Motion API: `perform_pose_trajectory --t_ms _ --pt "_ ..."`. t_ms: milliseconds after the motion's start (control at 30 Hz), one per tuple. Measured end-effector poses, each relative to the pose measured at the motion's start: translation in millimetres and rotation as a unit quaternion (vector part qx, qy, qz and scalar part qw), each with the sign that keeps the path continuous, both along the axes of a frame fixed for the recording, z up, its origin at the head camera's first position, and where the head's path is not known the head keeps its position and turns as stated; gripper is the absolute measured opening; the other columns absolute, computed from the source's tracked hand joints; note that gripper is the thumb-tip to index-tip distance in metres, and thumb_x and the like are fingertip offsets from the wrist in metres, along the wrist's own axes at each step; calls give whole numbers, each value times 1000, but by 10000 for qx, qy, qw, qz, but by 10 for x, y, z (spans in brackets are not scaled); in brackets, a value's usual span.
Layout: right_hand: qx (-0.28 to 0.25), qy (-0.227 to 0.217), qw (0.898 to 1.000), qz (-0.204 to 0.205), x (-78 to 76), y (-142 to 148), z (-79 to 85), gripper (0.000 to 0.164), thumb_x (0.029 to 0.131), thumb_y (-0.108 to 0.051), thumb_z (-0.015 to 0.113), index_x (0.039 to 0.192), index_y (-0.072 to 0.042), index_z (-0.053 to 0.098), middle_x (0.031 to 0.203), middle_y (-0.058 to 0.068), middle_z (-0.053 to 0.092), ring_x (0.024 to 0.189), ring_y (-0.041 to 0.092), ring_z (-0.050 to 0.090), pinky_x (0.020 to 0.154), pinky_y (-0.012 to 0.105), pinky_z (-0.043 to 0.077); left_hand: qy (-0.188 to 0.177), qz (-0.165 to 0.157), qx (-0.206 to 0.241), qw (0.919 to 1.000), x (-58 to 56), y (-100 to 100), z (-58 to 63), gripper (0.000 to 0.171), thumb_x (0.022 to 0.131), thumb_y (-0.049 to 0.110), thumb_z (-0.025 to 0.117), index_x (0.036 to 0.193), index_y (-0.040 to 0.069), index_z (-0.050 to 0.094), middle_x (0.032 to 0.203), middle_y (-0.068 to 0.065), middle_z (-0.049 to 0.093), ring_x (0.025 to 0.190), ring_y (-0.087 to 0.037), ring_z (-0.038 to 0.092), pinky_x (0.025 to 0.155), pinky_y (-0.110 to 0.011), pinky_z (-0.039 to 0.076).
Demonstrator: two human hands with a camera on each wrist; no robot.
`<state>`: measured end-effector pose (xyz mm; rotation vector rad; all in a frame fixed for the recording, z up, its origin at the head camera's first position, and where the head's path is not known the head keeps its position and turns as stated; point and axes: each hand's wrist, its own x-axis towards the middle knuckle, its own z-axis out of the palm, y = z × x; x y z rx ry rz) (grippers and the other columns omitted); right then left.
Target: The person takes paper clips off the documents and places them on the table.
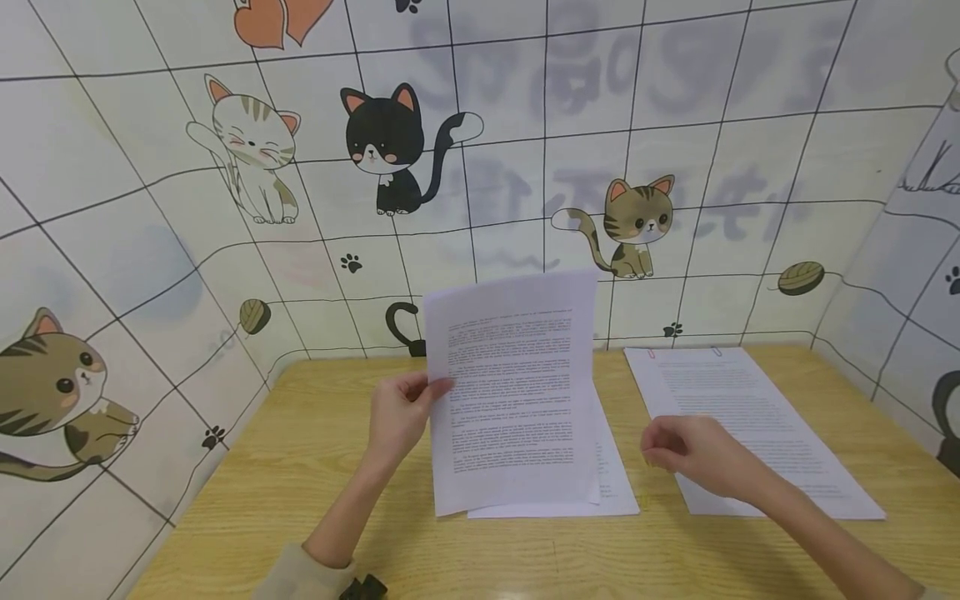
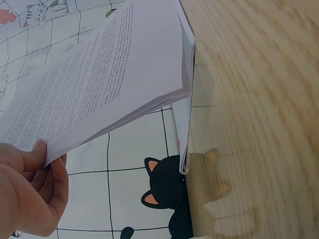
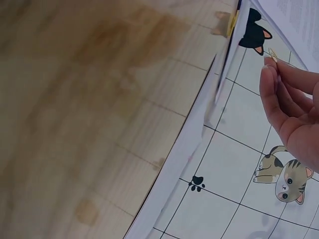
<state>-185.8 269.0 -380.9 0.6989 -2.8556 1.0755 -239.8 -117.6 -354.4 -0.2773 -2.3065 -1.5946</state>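
Just right of the left hand (image 1: 401,417), the raised printed sheets (image 1: 517,400) stand nearly upright, and I see their left edge pinched between its thumb and fingers. Beneath and behind them, I can spot lower sheets (image 1: 618,492) flat on the tabletop (image 1: 555,558). Well apart, the right hand (image 1: 701,450) pinches a small yellowish paper clip (image 3: 272,55) at its fingertips. Beyond that hand I make out a printed stack (image 1: 757,433), with a red clip (image 1: 652,354) and a second clip (image 1: 716,351) along its far edge.
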Motion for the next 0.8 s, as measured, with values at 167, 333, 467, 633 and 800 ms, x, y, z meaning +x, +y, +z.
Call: perform_pose_trajectory --t_ms 167,333,467,633,800 --pt "152 -444 9989 49 5 62 -52 5 94 -11 70 91 -12 65 73 -6 61 63 5 55 60 25 48 -30 -28 54 10000 -5 -2 -3 14 88 6 78 100 0 79 87 -11 76 72 -19 69 61 -24 51" --pt "97 -670 9974 233 2 111 -118 7 91 -8 71 87 -11 66 69 -7 59 63 3 53 58 25 47 -103 -16 78 9999 -15 -10 -8 14 88 7 78 101 1 79 88 -11 76 73 -20 69 61 -24 51" --pt "28 -852 9954 440 6 119 -171 7 90 -6 71 86 -10 67 71 -7 60 64 4 55 60 24 47 -116 -24 98 9999 -19 -16 -12 14 88 7 77 101 1 79 89 -11 76 73 -20 70 62 -24 52" --pt "193 -929 9941 532 -2 119 -202 6 91 -9 72 87 -11 68 78 -8 63 71 2 55 64 24 49 -104 -16 87 9999 -18 -16 -13 15 88 7 78 101 1 79 89 -11 76 73 -20 70 62 -24 52" --pt "332 -877 9942 526 -11 114 -219 8 91 -13 74 86 -13 69 80 -9 64 73 1 55 66 24 49 -113 3 47 9999 -14 -11 -11 14 89 8 78 101 1 79 88 -10 76 73 -19 69 62 -24 51"
